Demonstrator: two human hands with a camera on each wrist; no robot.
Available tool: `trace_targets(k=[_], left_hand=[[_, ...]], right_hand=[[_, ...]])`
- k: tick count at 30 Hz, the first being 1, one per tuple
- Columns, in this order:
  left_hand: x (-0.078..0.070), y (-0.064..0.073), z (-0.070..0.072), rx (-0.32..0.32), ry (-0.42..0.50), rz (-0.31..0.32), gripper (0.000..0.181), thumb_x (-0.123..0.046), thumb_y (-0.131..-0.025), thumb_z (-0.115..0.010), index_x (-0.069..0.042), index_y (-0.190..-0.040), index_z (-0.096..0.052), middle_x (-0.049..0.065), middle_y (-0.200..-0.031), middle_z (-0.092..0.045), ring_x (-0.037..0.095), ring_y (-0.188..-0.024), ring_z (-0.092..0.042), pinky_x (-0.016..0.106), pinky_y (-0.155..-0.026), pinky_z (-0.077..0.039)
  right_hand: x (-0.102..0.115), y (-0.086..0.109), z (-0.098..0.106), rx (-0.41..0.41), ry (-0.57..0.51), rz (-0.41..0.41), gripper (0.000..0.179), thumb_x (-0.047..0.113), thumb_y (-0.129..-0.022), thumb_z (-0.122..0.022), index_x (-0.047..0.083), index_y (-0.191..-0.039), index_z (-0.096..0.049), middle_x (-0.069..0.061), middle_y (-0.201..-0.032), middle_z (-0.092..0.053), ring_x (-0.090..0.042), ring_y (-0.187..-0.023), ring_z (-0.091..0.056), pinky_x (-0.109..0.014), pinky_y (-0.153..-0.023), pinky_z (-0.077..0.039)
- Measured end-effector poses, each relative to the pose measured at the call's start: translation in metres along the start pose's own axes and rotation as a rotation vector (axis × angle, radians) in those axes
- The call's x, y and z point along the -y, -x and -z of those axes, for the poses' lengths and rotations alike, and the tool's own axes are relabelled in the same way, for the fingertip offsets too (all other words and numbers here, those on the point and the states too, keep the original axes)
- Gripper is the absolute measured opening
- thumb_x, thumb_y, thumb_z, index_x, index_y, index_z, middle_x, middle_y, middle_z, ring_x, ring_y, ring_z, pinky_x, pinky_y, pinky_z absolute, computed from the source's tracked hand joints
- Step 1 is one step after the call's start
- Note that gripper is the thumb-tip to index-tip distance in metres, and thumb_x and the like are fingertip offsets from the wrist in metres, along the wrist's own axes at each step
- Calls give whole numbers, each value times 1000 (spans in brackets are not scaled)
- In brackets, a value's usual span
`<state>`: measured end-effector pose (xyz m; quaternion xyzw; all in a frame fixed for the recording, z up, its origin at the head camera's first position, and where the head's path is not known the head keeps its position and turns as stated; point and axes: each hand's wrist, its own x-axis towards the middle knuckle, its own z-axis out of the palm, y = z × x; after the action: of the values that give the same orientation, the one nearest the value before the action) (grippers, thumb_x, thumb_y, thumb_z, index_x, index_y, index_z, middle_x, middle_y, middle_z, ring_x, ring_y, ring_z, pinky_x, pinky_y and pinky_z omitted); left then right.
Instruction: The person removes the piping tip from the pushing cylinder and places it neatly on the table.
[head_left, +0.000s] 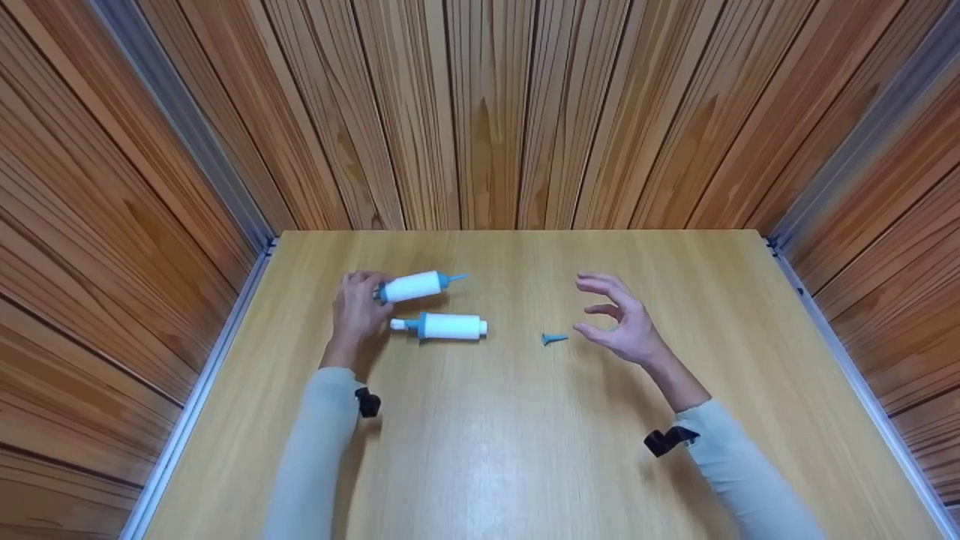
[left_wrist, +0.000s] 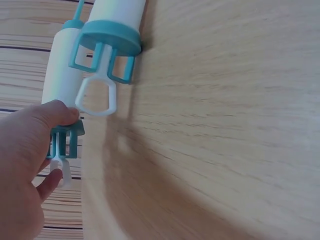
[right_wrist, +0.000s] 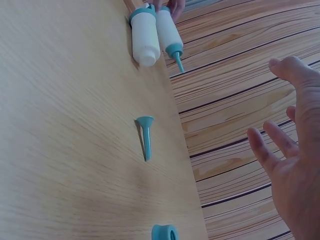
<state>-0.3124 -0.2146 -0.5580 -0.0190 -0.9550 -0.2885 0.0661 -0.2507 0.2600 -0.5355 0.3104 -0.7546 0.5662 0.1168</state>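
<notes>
My left hand (head_left: 358, 309) grips a white icing syringe (head_left: 412, 286) by its teal handle end; a narrow teal nozzle points right from its tip. In the left wrist view, the thumb lies by the teal collar and a finger is at the white plunger ring (left_wrist: 64, 172). A second icing syringe (head_left: 452, 327) lies just nearer on the table, with a plain white tip and no nozzle on it. A loose teal nozzle (head_left: 555, 339) lies right of it. My right hand (head_left: 626, 326) hovers empty beyond that nozzle, its fingers apart and softly bent.
A teal ring-shaped piece (right_wrist: 164, 232) shows at the bottom edge of the right wrist view, partly cut off. The wooden table (head_left: 480, 450) is bounded by wood-panelled walls (head_left: 487, 112) at the back and both sides, with metal rails along the side edges.
</notes>
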Motion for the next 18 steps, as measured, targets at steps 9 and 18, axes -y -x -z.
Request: trace_targets(k=[9,18], left_hand=[[-11,4,6,-46,53,-33,42,-14,-101,-85,-12,-143,-76,20,-155,-65,41,-143,-53,63,-122,-52],[-21,8,12,-53,45,-102,41,-13,-100,-85,-11,-140,-77,20,-154,-66,41,-144,-53,62,-119,-54]], right_hand=[[-5,-2,1,6,14,15,68,-18,-85,-85,-8,-149,-63,-40,-157,-54,-2,-146,-59,-22,-110,-61],[-6,-2,2,-13,10,-34,69,-18,-86,-84,-13,-150,-60,-36,-159,-54,1,-146,-58,-23,-110,-61]])
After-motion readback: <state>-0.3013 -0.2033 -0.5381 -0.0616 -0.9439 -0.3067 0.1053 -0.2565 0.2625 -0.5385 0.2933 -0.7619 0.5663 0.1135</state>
